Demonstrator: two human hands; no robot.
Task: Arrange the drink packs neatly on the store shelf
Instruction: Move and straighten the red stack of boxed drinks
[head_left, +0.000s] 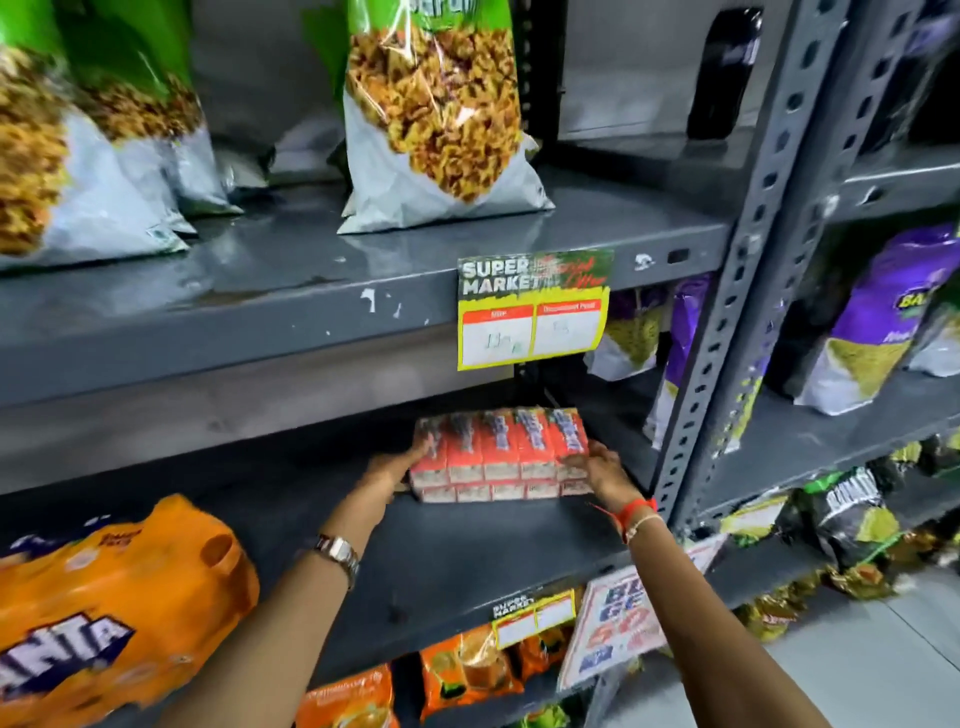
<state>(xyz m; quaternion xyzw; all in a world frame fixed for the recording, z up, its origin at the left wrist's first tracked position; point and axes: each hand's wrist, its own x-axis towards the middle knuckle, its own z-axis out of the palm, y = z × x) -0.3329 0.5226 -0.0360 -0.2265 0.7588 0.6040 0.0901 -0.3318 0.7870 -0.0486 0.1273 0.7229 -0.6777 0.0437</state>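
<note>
A shrink-wrapped pack of small red drink cartons (501, 454) rests on the grey middle shelf (441, 561), toward its back right. My left hand (392, 470) grips the pack's left end and my right hand (597, 467) grips its right end. A large orange Fanta pack (111, 613) sits at the shelf's front left, near my left forearm.
Green-and-white snack bags (436, 119) stand on the shelf above, which carries a yellow price tag (532, 312) on its edge. A perforated grey upright (727, 312) borders the right side. Purple snack bags (872, 322) fill the neighbouring rack. Orange packets (467, 670) lie on the shelf below.
</note>
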